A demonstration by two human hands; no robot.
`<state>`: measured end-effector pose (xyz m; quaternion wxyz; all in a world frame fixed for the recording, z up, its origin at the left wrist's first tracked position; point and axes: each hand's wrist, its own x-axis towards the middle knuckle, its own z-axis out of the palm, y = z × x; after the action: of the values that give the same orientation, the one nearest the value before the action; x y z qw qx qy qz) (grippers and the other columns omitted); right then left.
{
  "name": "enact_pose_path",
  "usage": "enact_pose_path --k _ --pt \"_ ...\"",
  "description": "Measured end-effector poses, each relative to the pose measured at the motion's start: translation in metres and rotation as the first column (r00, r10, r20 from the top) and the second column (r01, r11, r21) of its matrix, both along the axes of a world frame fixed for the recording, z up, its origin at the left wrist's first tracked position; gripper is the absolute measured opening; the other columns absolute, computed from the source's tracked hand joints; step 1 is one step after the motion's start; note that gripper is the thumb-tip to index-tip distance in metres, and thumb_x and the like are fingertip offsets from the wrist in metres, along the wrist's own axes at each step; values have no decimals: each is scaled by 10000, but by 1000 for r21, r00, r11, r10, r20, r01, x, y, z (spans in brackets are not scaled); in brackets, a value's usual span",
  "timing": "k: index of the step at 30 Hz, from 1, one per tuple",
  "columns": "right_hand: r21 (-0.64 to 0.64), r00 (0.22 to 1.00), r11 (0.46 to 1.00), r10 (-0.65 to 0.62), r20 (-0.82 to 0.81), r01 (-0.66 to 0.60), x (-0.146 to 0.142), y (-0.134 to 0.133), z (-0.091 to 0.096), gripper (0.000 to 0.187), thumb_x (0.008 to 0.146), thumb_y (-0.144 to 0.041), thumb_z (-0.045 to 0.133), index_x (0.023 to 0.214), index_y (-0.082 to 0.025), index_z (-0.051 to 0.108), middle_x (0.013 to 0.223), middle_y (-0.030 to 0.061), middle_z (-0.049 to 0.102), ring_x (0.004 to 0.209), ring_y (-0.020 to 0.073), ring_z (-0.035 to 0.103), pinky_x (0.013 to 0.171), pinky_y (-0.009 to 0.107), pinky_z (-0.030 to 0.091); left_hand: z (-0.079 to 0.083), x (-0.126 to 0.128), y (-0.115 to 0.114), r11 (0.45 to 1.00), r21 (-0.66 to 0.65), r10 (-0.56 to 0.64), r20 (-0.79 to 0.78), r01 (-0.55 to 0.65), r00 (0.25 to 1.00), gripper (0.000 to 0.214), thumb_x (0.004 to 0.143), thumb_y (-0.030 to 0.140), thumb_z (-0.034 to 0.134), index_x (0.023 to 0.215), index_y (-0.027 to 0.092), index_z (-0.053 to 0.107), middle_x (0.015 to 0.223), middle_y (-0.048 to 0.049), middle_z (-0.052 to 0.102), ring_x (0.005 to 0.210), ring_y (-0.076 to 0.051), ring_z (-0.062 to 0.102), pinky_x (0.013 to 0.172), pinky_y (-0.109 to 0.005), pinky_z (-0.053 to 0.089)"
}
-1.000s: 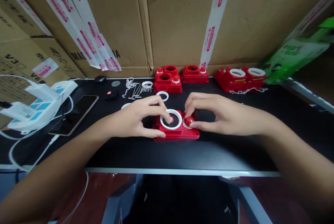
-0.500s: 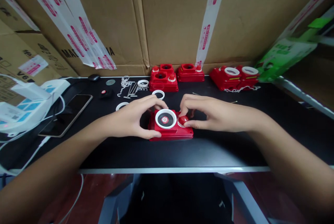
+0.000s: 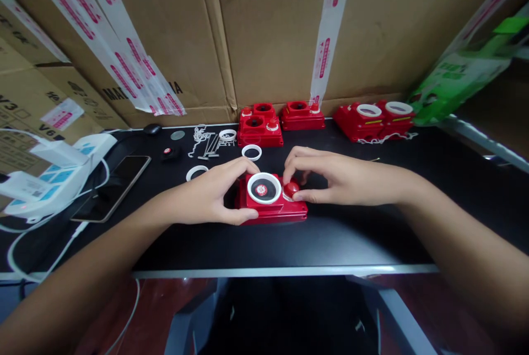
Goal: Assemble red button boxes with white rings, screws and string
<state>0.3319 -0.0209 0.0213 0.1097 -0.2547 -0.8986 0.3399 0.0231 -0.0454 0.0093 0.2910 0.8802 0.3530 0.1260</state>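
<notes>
On the black table in front of me lies a red box-shaped housing (image 3: pixel 275 213) with a white ring (image 3: pixel 250 194) around a dark round face that bears a red and white emblem. My left hand (image 3: pixel 219 189) grips the left side of this housing, thumb at the front and fingers behind. At its right end sits a round red knob (image 3: pixel 291 189) with a pale collar under it. The thumb and fingers of my right hand (image 3: pixel 326 176) are closed around that knob. Some fingertips of both hands are hidden behind the housing.
More red housings (image 3: pixel 260 137) stand along the cardboard (image 3: pixel 268 30) at the back, with two ringed ones (image 3: pixel 357 123) farther right. Loose white rings (image 3: pixel 252 152), screws (image 3: pixel 212 145) and a chain (image 3: pixel 200 134) lie behind my hands. A phone (image 3: pixel 111 189) and power strip (image 3: pixel 58 184) are left; a green bottle (image 3: pixel 450 87) is right.
The camera view has shifted slightly. Both hands keep their hold on the red housing and its knob; the right-hand fingers have moved only a little.
</notes>
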Motion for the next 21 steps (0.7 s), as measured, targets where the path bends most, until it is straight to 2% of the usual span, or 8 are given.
enact_pose_path --k 5,8,11,14,16,18,19,21 --pt "30 999 1000 6 -34 -5 -4 -1 -2 285 1019 -489 676 1123 -229 727 1239 78 637 1047 220 634 938 399 538 -3 5 -5 1000 0 26 -2 -26 1000 728 784 593 899 1337 256 566 1372 -85 639 1237 -312 642 1050 -435 535" --pt "40 999 999 14 -48 -12 -7 -1 -2 293 1013 -492 685 1125 -229 746 1237 79 655 1034 220 651 936 402 544 -6 8 -8 999 10 53 3 -54 999 682 808 557 885 1333 265 563 1350 -74 646 1213 -301 656 1032 -429 549" --pt "36 997 999 11 -70 -8 0 1 5 336 995 -497 713 1220 -250 749 1286 75 679 1102 231 668 958 396 554 -7 9 -10 998 39 58 -5 -58 998 649 828 529 869 1337 269 561 1366 -75 637 1231 -303 655 1038 -432 557" --pt "92 983 985 -131 -128 143 19 7 19 328 980 -494 732 1203 -255 764 1256 69 732 1137 249 684 972 400 547 -5 8 -14 994 80 81 -13 -80 997 806 793 561 889 1445 288 502 1499 -97 568 1338 -337 619 1116 -467 538" --pt "79 932 944 -301 -200 321 36 12 28 352 995 -526 703 1149 -215 761 1155 85 767 1051 244 707 920 394 547 -5 7 -16 989 99 108 -12 -106 994 960 760 594 906 1538 306 423 1580 -108 516 1400 -362 587 1164 -492 517" --pt "64 837 863 -464 -291 501 51 17 33 398 981 -554 707 1058 -166 753 1034 108 779 929 229 707 828 372 546 -7 7 -17 989 92 120 -7 -119 993 1037 754 598 911 1593 327 363 1597 -107 509 1411 -369 587 1179 -503 511" --pt "89 805 820 -524 -278 565 57 20 35 403 990 -545 694 1057 -152 752 999 113 779 891 217 697 809 364 534 -9 6 -17 989 78 125 -5 -124 992 1054 761 587 910 1610 337 338 1588 -106 518 1398 -368 598 1175 -507 516" --pt "233 753 716 -631 -189 658 68 26 35 364 1005 -491 667 1051 -143 761 935 104 771 824 195 664 767 351 496 -13 3 -13 993 40 108 4 -109 994 1141 753 554 925 1652 359 250 1575 -115 516 1379 -369 612 1166 -523 525"
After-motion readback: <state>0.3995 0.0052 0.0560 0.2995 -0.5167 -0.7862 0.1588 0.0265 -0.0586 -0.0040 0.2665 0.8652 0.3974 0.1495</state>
